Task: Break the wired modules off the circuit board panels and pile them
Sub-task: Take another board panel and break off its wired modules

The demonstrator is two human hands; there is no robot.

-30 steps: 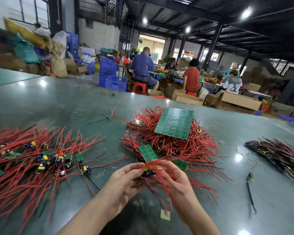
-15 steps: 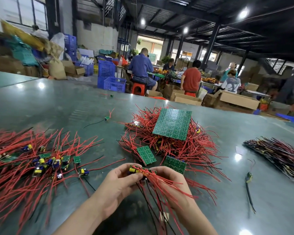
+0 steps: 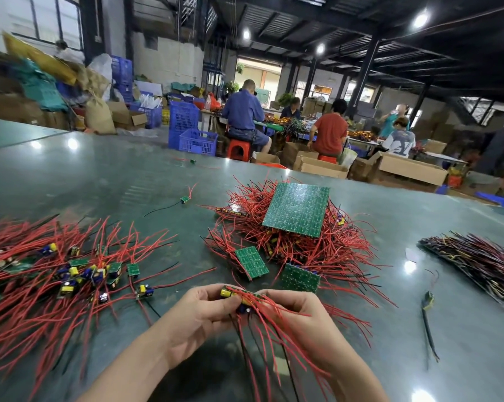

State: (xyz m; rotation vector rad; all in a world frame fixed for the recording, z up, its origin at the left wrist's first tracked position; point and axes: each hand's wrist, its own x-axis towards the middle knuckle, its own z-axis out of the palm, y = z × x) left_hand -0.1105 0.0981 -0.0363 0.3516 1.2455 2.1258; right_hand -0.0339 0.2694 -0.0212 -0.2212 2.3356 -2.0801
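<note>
A narrow green circuit board strip point(image 3: 242, 297), carrying yellow and blue components and trailing red and black wires toward the camera, is held above the glossy grey-green table point(image 3: 105, 181) at the near centre. The left hand point(image 3: 200, 317) is clamped on the strip's left end, with its thumb curled over a yellow component. The right hand point(image 3: 295, 311) is closed around the strip's right end, and wires are draped over its fingers.

To the left, a spread pile of separated small green modules with red wires point(image 3: 71, 274) is seen lying on the table. Beyond the hands, a heap of red-wired panels point(image 3: 303, 245) is topped by a large square green circuit board panel point(image 3: 297, 208), lying tilted. Two smaller green panel pieces point(image 3: 251, 262) point(image 3: 300, 277) are seen at the heap's near edge. One loose module point(image 3: 184, 199) lies apart, further back. At the right, a bundle of dark wired parts point(image 3: 477, 265) is noted. Seated workers point(image 3: 245, 114) are visible behind the table.
</note>
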